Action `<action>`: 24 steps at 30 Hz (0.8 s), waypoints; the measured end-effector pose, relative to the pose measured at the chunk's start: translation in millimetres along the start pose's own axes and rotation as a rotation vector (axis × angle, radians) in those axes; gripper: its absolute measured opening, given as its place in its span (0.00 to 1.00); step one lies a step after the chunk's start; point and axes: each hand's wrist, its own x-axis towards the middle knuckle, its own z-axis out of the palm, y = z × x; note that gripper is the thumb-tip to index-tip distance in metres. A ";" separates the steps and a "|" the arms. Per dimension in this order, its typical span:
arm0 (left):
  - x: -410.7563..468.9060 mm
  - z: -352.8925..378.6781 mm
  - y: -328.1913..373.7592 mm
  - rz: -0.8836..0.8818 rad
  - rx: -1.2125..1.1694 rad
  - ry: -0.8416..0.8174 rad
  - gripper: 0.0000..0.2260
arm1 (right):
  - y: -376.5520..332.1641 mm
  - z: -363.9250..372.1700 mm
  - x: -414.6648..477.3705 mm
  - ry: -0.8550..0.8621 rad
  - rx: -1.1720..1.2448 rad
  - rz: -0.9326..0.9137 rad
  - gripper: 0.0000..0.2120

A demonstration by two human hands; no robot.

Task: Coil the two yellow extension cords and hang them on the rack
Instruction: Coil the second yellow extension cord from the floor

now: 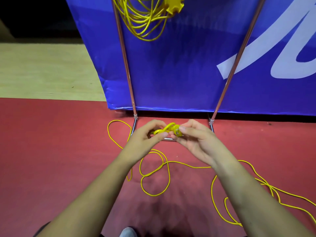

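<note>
Far left: pale wood flooring (pixel 42 71) meets a red floor (pixel 51 134).

Rack (pixel 125 65): two slanted metal poles with a base bar on the red floor, standing before a blue banner (pixel 171 74).

Hung cord (pixel 142 23): coiled yellow loops hang at the top of the rack beside its left pole, with a yellow socket block (pixel 173 5) at their right.

Left hand (pixel 145 135): held above the floor, fingers curled, thumb and fingertips pinching the loose cord (pixel 154 168) near its end.

Between the hands: a small bunch of this cord and its plug.

Right hand (pixel 193 139): thumb and fingers grip the plug end, close to the left hand.

The rest of the loose cord lies uncoiled on the red floor, in loops under both forearms and trailing to the right edge.
</note>
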 end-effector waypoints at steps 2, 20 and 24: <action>7.9 1.7 -3.6 0.028 0.047 0.049 0.06 | 2.6 -4.1 4.4 0.016 -0.054 0.008 0.07; 13.2 9.1 0.0 0.014 -0.106 0.029 0.02 | -0.5 10.4 -0.7 0.171 -0.663 -0.245 0.14; 14.0 7.5 -3.3 -0.007 -0.114 0.036 0.03 | 6.4 13.8 -0.4 0.231 -0.651 -0.288 0.15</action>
